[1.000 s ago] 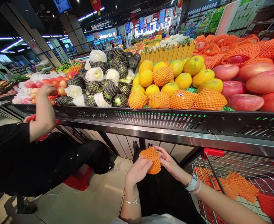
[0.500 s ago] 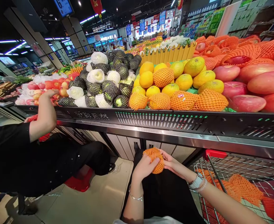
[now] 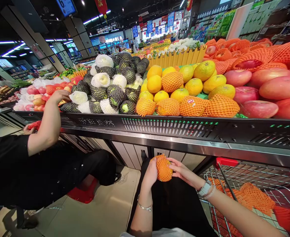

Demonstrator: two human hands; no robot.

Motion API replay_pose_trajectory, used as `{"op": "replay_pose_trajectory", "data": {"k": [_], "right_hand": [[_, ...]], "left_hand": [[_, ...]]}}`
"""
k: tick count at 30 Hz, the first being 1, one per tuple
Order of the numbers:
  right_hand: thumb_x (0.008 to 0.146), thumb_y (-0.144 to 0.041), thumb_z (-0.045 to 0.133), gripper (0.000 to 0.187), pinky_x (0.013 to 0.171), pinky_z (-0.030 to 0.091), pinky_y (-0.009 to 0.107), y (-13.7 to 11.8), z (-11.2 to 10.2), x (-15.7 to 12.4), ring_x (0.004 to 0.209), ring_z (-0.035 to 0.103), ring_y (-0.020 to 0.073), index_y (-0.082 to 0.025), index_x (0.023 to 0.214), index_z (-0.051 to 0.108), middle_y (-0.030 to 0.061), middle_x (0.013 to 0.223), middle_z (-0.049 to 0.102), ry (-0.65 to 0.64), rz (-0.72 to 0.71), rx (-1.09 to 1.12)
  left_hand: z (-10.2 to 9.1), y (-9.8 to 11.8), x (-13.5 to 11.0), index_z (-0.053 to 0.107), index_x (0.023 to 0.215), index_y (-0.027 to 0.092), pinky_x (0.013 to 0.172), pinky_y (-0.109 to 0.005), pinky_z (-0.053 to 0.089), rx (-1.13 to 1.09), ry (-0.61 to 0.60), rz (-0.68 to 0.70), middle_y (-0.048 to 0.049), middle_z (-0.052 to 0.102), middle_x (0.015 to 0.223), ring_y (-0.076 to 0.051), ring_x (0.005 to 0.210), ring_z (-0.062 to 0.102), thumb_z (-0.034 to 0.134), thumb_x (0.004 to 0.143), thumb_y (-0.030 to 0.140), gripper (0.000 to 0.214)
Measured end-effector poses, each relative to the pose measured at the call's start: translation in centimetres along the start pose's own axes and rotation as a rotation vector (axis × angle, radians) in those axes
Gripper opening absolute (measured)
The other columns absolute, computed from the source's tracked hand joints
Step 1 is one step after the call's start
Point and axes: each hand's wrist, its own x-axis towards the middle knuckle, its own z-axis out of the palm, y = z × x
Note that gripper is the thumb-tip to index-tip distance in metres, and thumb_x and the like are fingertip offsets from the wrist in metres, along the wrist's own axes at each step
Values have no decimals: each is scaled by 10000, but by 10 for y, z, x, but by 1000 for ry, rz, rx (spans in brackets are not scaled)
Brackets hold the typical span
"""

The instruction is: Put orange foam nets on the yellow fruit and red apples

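The fruit (image 3: 164, 170) in its orange net (image 3: 162, 158) is near 5 o'clock in my far-off view, over the black lap (image 3: 177, 204), a bit longer from 12 to 6. I see the left hand (image 3: 151, 171) curled round its 9 side; the right hand (image 3: 181, 169) touches 3, but I can't tell if it pinches

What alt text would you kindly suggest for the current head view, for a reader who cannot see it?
A person's left hand holds a round fruit in orange netting above their lap, the right hand touching its side, before a supermarket fruit display. At left, another person's hand reaches into the display; at right, a wire cart holds orange nets.
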Motion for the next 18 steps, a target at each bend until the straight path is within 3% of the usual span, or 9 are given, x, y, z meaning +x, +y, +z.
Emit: {"op": "replay_pose_trajectory", "data": {"k": [2, 5, 8, 12, 15, 18], "right_hand": [[708, -377, 743, 455, 860, 544, 392, 3, 1, 1, 985, 655, 215, -237, 1107, 574, 71, 1094, 664, -2, -9, 6], [729, -373, 723, 418, 882, 538, 402, 9, 3, 4, 978, 662, 211, -241, 1101, 584, 73, 1103, 669, -18, -1, 73], [742, -371, 709, 403, 944, 507, 412, 15, 2, 9, 995, 662, 206, -238, 1103, 587, 71, 1121, 674, -12, 21, 175], [755, -401, 687, 353, 1021, 457, 396, 17, -3, 13, 1062, 642, 208, -209, 1044, 626, 67, 1108, 688, -40, 38, 258], [787, -468, 635, 334, 1044, 438, 396, 12, -6, 13, 1074, 637, 208, -207, 995, 643, 57, 1097, 697, -21, 74, 283], [860, -512, 533, 371, 1053, 428, 401, 5, -2, 8, 1128, 611, 202, -217, 1061, 633, 51, 1184, 664, -35, 59, 294]], "left_hand": [[-1, 9, -2, 680, 953, 145, 754, -327, 491, 75, 35, 0, -76, 713, 890, -216, 841, 647, 228, 970, 396, 517], [-6, 28, -10, 639, 670, 144, 581, -286, 418, 230, 78, -21, -20, 596, 577, -173, 579, 558, 308, 949, 468, 541], [-19, 44, -28, 617, 566, 153, 583, -282, 427, 324, 143, -2, -27, 589, 545, -177, 579, 563, 360, 930, 504, 567], [-44, 50, -52, 737, 940, 170, 813, -328, 512, 106, 181, 244, -80, 732, 934, -216, 863, 666, 360, 958, 424, 455], [-53, 44, -54, 664, 1163, 217, 956, -384, 477, 27, 269, 516, -91, 668, 1171, -243, 1081, 609, 405, 941, 465, 422], [-45, 37, -44, 501, 1346, 250, 1078, -455, 374, 79, 240, 636, -117, 495, 1389, -293, 1292, 447, 487, 857, 608, 606]]}}
